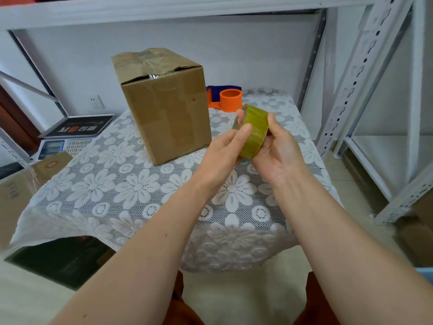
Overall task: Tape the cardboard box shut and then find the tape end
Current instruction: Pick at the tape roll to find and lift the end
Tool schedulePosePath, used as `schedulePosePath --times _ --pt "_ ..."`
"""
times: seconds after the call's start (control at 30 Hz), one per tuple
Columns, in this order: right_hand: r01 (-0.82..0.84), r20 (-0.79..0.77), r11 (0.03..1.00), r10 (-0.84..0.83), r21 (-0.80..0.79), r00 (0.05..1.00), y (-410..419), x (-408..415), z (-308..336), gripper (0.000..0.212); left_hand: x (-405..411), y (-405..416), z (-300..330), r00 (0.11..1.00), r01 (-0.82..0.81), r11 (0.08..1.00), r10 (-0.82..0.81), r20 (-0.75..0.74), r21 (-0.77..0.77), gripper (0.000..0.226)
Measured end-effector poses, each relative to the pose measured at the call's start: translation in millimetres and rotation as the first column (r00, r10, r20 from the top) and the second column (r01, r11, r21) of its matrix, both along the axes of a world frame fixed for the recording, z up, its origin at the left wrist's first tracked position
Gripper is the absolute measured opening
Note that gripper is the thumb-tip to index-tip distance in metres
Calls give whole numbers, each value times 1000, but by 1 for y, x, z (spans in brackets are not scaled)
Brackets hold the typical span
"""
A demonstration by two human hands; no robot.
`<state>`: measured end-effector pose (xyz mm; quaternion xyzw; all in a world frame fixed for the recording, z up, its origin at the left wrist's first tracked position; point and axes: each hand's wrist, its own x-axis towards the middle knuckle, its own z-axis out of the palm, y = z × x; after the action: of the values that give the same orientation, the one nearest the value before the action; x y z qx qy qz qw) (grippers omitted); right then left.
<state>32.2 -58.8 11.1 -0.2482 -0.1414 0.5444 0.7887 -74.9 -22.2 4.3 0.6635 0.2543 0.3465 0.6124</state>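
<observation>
A brown cardboard box [164, 104] stands upright on the lace-covered table, its top flaps closed under shiny clear tape, with one flap edge slightly raised. To its right, above the table, I hold a yellow-green roll of tape [256, 131] between both hands. My left hand [222, 153] grips the roll from the left, thumb lying across its outer band. My right hand [278, 151] grips it from the right, thumb on the upper edge. No loose tape end shows.
An orange and blue tape dispenser [228, 99] sits behind the roll at the table's back. A weighing scale [70, 137] and a cardboard carton [25, 184] lie at left. White metal shelving [365, 90] stands at right. The white floral tablecloth [131, 191] drapes over the table's front edge.
</observation>
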Motion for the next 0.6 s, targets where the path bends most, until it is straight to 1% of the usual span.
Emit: schedulePosePath --times 0.03,0.13,0.23,0.33,0.37,0.43,0.47,0.53,0.6 --pt "0 4 1000 0 -6 1000 0 -1 0 41 1 0 -2 1000 -15 999 15 -9 31 46" --pt "-1 12 1000 2 -30 1000 0 -3 0 42 3 0 -5 1000 -23 998 24 -12 58 25" --pt "9 8 1000 -9 -24 1000 -1 -2 -1 41 3 -1 -5 1000 -13 997 14 -12 78 21" --pt "17 13 1000 -16 -14 1000 -1 -1 -1 42 3 -4 -7 999 -25 997 23 32 76 12" --pt "20 22 1000 -20 -13 1000 -1 -1 -1 42 3 -5 -7 998 -35 997 33 44 62 15" --pt "31 55 999 -29 -23 998 -1 -3 -1 41 3 -6 -8 997 -56 998 55 57 28 34" --pt "34 74 999 -31 -32 997 -2 -4 -1 41 3 -6 -9 996 -68 998 67 61 17 39" --pt "33 102 998 -27 -54 994 -2 -5 -3 41 5 -4 -11 995 -84 996 83 58 19 30" --pt "34 97 997 -28 -62 995 -2 -3 -4 41 7 -2 -13 996 -84 996 83 38 34 21"
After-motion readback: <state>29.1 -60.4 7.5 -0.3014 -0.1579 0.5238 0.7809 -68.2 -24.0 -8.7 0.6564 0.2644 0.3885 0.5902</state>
